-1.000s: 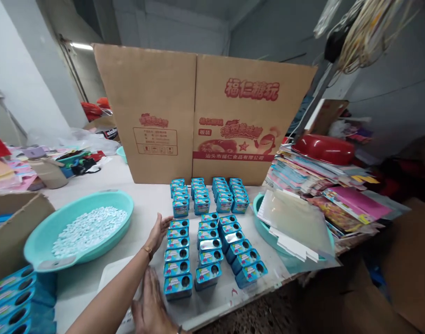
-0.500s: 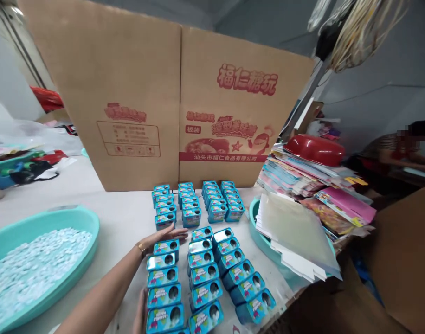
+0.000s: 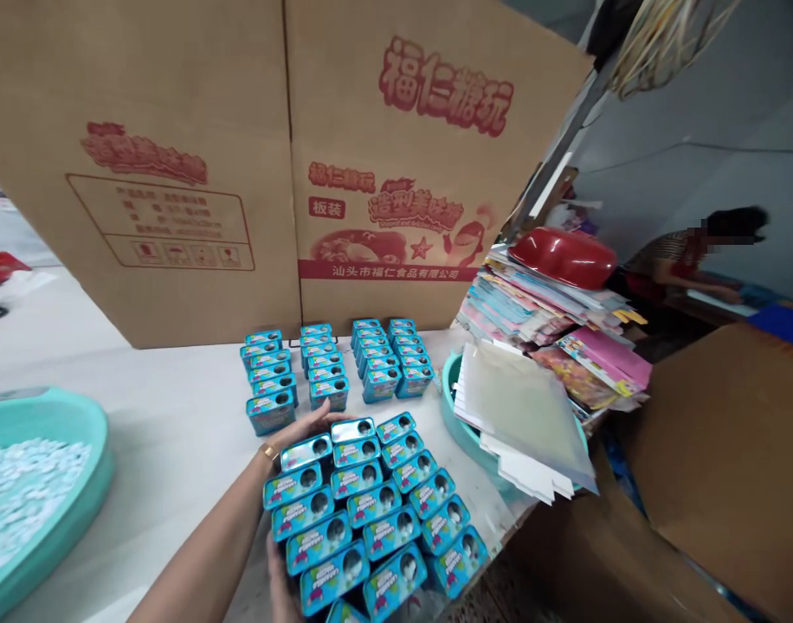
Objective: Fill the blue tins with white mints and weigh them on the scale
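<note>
Now | tin block (image 3: 370, 506) | left hand (image 3: 304, 421) far end | right hand (image 3: 278, 575) near end

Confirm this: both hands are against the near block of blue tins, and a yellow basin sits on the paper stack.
The basin is red, not yellow; the head view shows it on the paper stack. The left hand and right hand are indeed against the near block of blue tins.

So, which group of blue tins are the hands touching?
The nearer group of three rows: left hand at its far end, right hand at its near end.
</note>
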`<state>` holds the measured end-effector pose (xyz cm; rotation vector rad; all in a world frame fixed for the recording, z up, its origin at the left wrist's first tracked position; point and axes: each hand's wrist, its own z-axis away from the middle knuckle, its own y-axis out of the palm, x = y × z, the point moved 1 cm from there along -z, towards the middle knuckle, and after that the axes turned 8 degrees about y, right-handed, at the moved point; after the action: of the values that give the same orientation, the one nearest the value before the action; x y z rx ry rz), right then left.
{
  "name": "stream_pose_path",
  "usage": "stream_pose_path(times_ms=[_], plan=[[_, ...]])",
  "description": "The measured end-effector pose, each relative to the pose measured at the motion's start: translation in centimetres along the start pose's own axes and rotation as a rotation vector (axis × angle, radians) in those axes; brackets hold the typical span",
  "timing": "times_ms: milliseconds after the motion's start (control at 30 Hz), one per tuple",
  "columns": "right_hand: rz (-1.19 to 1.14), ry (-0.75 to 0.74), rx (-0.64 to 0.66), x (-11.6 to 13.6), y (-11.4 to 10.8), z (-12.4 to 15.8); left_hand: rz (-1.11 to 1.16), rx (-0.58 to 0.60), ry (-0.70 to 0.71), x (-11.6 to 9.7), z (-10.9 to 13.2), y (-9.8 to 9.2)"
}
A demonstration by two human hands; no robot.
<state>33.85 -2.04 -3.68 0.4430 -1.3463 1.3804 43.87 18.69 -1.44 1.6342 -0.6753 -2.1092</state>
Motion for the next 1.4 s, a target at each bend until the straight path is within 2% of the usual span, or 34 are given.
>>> stream_pose_path(times_ms=[167,267,367,467,600,800,900,967,1000,1067,1100,1167,1233,1267,1333,1400], plan=[[-0.009,0.065,0.034,-1.4,-2.6,1.2,-0.018,-0.026,0.009,0.8,-1.3,1.6],[-0.023,0.054,0.108,-1.5,-3.9,1.8,-0.058,-0.039,0.010,1.1,-1.6,2.4],[-0.051,0.003,0.201,-1.3,-4.6,2.0,-0.122,-0.067,0.007,0.9,-1.4,2.3],[-0.039,-0.071,0.224,-1.0,-4.7,2.2,-0.207,-0.119,0.024,0.3,-0.4,1.6],[-0.049,-0.215,0.248,-0.6,-3.9,3.4,-0.353,-0.238,0.102,-0.6,2.8,0.4],[-0.069,-0.256,0.218,0.9,-2.7,6.8,-0.647,-0.528,0.224,-1.4,10.9,0.1],[-0.033,-0.256,0.311,3.6,-4.9,9.4,-0.801,-0.765,0.343,-2.3,14.2,-0.4],[-0.047,-0.308,0.385,6.2,-7.7,10.1,-0.881,-0.921,0.418,-2.8,15.3,-1.1],[-0.044,-0.342,0.370,7.6,-9.3,9.8,-0.911,-0.986,0.447,-2.9,15.5,-1.5],[0.023,-0.424,0.276,10.1,-12.2,7.1,-0.950,-1.079,0.487,-2.5,15.0,-2.3],[0.071,-0.461,0.206,11.2,-13.3,4.6,-0.960,-1.108,0.497,-2.1,14.4,-2.5],[0.203,-0.506,0.072,13.1,-14.5,-2.0,-0.963,-1.150,0.504,-0.8,12.5,-3.0],[0.432,-0.456,-0.076,14.7,-14.6,-9.9,-0.950,-1.187,0.499,0.5,10.4,-3.3],[0.565,-0.384,-0.127,15.4,-14.3,-13.9,-0.943,-1.200,0.498,1.0,9.3,-3.5],[0.635,-0.325,-0.171,16.7,-13.5,-21.1,-0.934,-1.217,0.504,1.7,7.6,-4.2],[0.684,-0.282,-0.195,17.6,-12.7,-27.0,-0.933,-1.217,0.524,1.7,6.6,-5.0]])
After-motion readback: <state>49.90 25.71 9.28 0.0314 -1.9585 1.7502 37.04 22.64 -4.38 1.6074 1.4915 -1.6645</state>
